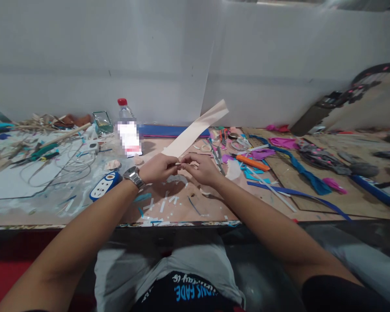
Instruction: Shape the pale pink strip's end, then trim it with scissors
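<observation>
Hardest bit to make out is right where the action is: the near end of the pale strip (198, 130) disappears behind the fingers, so I can't see how it's folded there. Both hands are closed in a pinch on that end, left hand (159, 169) and right hand (201, 168) nearly fingertip to fingertip, with a tiny pale bit showing between them. The strip slants up and right, above the middle of the surface (169, 212), covering part of a long blue piece (165, 131) behind.

The phone (129, 141) is pixelated around the edges and hides most of the bottle (122, 106); its red cap is clear. A dark thing (331, 104) at far right is too blurry to name.

Counting up: one strip, one bottle, one phone, one wristwatch (134, 177), one orange tool (251, 163). Paper scraps (162, 206)? Too many to count.
</observation>
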`<state>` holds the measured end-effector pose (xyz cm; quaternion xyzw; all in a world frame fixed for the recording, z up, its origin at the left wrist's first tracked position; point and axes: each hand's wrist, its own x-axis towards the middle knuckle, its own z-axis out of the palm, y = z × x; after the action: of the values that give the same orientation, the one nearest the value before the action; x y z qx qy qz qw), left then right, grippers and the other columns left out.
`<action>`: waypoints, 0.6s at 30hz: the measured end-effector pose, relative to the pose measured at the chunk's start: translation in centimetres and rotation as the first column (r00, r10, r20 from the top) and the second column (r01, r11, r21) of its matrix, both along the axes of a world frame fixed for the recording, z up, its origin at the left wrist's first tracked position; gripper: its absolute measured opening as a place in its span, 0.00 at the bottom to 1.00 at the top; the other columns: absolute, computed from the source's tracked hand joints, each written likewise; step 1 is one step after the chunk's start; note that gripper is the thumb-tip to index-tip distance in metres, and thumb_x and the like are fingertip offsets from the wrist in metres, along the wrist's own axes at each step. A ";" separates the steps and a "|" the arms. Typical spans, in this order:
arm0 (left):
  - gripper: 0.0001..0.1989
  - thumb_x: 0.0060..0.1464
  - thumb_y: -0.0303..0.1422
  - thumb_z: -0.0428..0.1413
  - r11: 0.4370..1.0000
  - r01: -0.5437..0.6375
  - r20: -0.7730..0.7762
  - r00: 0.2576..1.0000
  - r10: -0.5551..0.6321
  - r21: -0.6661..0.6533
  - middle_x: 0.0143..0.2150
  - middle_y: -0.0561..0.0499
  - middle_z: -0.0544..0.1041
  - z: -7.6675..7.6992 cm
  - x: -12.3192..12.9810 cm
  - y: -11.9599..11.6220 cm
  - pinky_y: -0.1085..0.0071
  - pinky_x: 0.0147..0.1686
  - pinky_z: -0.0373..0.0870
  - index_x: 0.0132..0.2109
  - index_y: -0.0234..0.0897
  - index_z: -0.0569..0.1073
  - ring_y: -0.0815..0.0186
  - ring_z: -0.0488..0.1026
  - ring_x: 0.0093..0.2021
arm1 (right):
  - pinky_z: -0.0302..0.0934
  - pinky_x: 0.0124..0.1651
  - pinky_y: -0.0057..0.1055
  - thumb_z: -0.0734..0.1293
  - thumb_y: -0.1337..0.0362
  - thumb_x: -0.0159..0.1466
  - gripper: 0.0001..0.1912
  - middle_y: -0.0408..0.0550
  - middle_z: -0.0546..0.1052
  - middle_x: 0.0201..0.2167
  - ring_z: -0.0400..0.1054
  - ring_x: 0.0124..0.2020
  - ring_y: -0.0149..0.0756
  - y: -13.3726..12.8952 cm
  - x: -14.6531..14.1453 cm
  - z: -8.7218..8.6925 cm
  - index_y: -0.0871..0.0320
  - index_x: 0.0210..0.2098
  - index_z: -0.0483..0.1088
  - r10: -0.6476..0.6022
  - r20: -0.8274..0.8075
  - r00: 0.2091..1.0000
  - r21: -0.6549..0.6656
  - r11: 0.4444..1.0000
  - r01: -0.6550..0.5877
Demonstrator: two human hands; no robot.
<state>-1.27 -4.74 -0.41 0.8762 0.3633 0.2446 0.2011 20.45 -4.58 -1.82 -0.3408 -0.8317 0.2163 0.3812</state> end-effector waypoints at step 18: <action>0.22 0.62 0.50 0.55 0.793 0.204 0.370 0.929 0.029 -0.574 0.31 0.44 0.80 0.1 0.3 0.0 0.71 0.34 0.75 0.37 0.31 0.73 0.66 0.78 0.31 | 0.64 0.43 0.35 0.68 0.63 0.67 0.06 0.47 0.82 0.33 0.75 0.35 0.38 0.0 0.2 0.5 0.55 0.38 0.78 0.017 0.067 0.998 0.306 0.951 -0.037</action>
<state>-0.99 -4.76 -0.28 0.7223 0.3372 0.2623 0.5438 20.69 -4.55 -1.30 -0.2728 -0.8714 0.0786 0.4001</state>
